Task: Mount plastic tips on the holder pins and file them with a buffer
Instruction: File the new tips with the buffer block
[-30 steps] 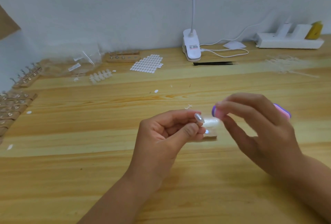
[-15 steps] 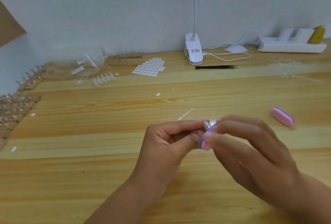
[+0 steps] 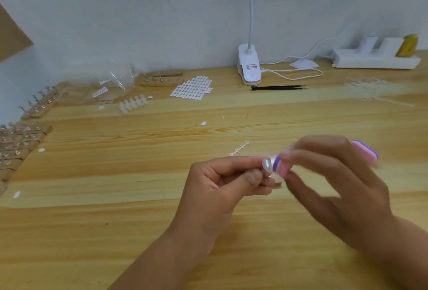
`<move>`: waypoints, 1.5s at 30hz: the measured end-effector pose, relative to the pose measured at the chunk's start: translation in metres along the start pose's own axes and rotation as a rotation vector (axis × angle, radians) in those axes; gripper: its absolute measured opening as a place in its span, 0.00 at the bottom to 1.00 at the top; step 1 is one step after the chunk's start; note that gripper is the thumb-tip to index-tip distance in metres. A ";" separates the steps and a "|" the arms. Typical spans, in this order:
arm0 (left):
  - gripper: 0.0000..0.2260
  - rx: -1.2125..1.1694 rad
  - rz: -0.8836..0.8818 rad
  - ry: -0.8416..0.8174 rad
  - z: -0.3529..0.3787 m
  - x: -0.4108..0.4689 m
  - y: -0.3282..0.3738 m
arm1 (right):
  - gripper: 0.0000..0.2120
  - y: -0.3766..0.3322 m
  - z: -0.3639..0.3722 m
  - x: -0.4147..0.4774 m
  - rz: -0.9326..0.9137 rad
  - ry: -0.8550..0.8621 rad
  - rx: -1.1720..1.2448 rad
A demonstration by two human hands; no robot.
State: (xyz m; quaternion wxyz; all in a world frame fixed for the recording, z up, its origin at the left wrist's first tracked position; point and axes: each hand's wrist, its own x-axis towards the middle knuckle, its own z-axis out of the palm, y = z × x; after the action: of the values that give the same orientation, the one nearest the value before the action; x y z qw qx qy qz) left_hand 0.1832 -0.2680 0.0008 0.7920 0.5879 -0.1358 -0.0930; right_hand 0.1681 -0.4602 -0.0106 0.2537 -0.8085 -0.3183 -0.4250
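My left hand [image 3: 222,185] pinches a small holder whose pin carries a clear plastic tip [image 3: 266,164], raised above the wooden table [image 3: 115,197]. A corner of the holder's wooden base [image 3: 278,184] shows under my fingers. My right hand [image 3: 333,181] grips a pink and purple buffer [image 3: 281,165] between thumb and fingers, its end right beside the tip. Motion blur hides whether buffer and tip touch. A second pink and purple buffer [image 3: 367,154] lies on the table behind my right hand.
Rows of wooden holders with mounted tips [image 3: 20,143] line the left edge. At the back are a holder block [image 3: 162,79], a sticker sheet [image 3: 192,90], a white tip strip [image 3: 133,104], black tweezers [image 3: 278,87], a clip lamp [image 3: 249,67] and a power strip [image 3: 375,60].
My right hand has swung the buffer back and forth by the tip: down to my left fingers half a second ago, now back up and slightly right. My left hand stayed nearly still.
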 end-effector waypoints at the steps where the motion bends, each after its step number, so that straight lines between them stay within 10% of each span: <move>1: 0.08 0.013 0.006 -0.004 0.000 0.000 0.000 | 0.13 -0.006 0.003 -0.002 -0.031 -0.007 0.018; 39: 0.06 0.019 0.052 0.014 0.000 0.000 -0.002 | 0.14 -0.011 0.012 -0.006 -0.057 -0.047 0.037; 45: 0.04 0.013 0.004 -0.004 -0.003 0.002 -0.004 | 0.12 0.014 0.000 0.001 0.161 0.038 -0.021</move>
State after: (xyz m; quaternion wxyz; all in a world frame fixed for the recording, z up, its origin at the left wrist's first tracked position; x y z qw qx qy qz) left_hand 0.1865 -0.2672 -0.0039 0.7882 0.5924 -0.1392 -0.0919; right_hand 0.1793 -0.4693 -0.0122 0.2845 -0.8258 -0.2429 -0.4221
